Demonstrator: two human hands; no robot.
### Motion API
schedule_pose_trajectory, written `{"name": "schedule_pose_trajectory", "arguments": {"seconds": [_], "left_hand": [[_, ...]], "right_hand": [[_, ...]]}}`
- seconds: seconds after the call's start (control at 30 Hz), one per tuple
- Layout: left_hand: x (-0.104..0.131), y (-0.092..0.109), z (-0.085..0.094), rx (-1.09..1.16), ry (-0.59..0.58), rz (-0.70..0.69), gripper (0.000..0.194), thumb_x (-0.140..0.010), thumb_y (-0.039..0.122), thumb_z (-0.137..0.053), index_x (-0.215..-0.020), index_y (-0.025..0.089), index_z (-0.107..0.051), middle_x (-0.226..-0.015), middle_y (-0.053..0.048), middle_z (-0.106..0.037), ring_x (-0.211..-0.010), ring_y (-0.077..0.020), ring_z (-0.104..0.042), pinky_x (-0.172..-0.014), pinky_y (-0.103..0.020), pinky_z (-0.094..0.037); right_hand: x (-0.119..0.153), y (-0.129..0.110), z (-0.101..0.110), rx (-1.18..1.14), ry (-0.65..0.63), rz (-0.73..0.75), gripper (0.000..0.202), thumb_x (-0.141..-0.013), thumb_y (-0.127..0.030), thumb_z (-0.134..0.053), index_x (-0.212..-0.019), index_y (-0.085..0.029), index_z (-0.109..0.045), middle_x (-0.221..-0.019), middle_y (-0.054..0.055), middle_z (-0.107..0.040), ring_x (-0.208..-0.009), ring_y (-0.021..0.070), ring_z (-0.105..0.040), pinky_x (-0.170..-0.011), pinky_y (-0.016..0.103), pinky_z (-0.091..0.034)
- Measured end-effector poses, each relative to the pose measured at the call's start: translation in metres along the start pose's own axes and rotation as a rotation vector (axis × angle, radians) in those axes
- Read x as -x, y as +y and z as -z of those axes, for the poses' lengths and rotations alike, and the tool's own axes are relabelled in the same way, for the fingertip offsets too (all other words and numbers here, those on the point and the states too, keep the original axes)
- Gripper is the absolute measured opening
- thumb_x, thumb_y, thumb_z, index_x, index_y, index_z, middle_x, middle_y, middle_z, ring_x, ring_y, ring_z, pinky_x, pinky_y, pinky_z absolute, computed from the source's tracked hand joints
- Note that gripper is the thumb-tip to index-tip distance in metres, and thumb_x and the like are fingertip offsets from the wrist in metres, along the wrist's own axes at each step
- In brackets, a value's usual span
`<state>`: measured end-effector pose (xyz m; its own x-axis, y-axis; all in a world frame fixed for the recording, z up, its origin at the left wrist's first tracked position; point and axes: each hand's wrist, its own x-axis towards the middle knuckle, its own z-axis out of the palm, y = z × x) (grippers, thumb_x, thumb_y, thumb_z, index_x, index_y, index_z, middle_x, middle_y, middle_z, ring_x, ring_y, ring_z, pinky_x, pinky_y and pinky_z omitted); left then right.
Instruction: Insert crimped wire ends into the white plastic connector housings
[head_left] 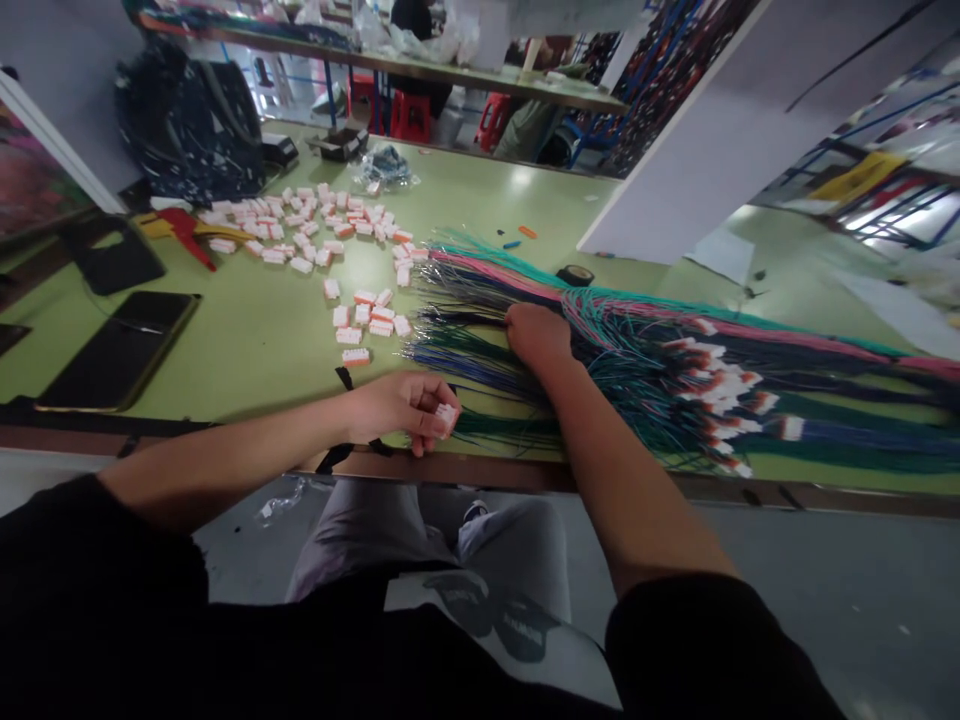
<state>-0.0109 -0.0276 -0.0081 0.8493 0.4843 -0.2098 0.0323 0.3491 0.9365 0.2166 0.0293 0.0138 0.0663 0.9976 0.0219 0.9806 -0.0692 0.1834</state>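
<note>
Near the front edge of the green table, my left hand [405, 408] pinches a small white and orange connector [445, 418]. My right hand [538, 338] is closed over dark wires [480, 316] in the middle of the bundles; its fingertips are partly hidden. Green wires [510, 425] and blue wires [472, 370] lie between and beside my hands, with pink and teal wires [510, 265] farther back. Many loose connectors [300, 225] are spread over the table at the back left. Connectors on wires [720, 390] are heaped to the right of my right arm.
A black phone [118, 350] and red-yellow pliers [187, 235] lie at the left. A dark bag [191, 125] stands behind them. Black tape [575, 274] sits behind the wires. A white pillar [667, 150] rises at the back right.
</note>
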Motion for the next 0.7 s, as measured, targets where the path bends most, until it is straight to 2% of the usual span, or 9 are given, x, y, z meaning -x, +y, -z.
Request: {"name": "schedule_pose_trajectory", "arguments": {"seconds": [0.17, 0.33, 0.5, 0.7], "left_hand": [[-0.003, -0.002, 0.002, 0.013, 0.008, -0.002, 0.029, -0.066, 0.021, -0.073, -0.086, 0.015, -0.053, -0.067, 0.002, -0.062, -0.054, -0.0081, -0.058, -0.047, -0.021, -0.048], [-0.003, -0.004, 0.001, 0.034, 0.015, 0.009, 0.031, -0.066, 0.023, -0.074, -0.086, 0.014, -0.053, -0.068, 0.002, -0.063, -0.053, -0.0070, -0.057, -0.047, -0.019, -0.047], [-0.002, -0.002, -0.001, 0.041, 0.031, 0.016, 0.033, -0.064, 0.024, -0.075, -0.087, 0.014, -0.053, -0.066, 0.002, -0.062, -0.051, -0.0080, -0.057, -0.045, -0.020, -0.046], [-0.004, -0.006, 0.000, 0.053, 0.015, 0.004, 0.031, -0.065, 0.023, -0.073, -0.088, 0.014, -0.053, -0.067, 0.001, -0.061, -0.053, -0.0089, -0.056, -0.044, -0.021, -0.044]], "right_hand": [[0.006, 0.007, -0.001, -0.048, 0.034, -0.007, 0.033, -0.084, -0.014, -0.037, -0.100, -0.014, -0.066, -0.106, 0.015, -0.067, -0.097, 0.0260, -0.061, -0.076, 0.034, -0.046], [0.000, 0.011, -0.007, -0.091, 0.053, -0.007, 0.039, -0.084, -0.014, -0.035, -0.110, -0.015, -0.064, -0.112, 0.015, -0.065, -0.100, 0.0254, -0.059, -0.077, 0.035, -0.045], [-0.004, 0.011, -0.011, -0.095, 0.056, 0.029, 0.038, -0.081, -0.012, -0.038, -0.108, -0.014, -0.066, -0.112, 0.016, -0.064, -0.101, 0.0264, -0.056, -0.078, 0.036, -0.045], [-0.003, 0.006, -0.011, -0.081, 0.081, 0.116, 0.038, -0.088, -0.020, -0.035, -0.112, -0.016, -0.065, -0.113, 0.013, -0.064, -0.101, 0.0254, -0.057, -0.077, 0.035, -0.044]]}}
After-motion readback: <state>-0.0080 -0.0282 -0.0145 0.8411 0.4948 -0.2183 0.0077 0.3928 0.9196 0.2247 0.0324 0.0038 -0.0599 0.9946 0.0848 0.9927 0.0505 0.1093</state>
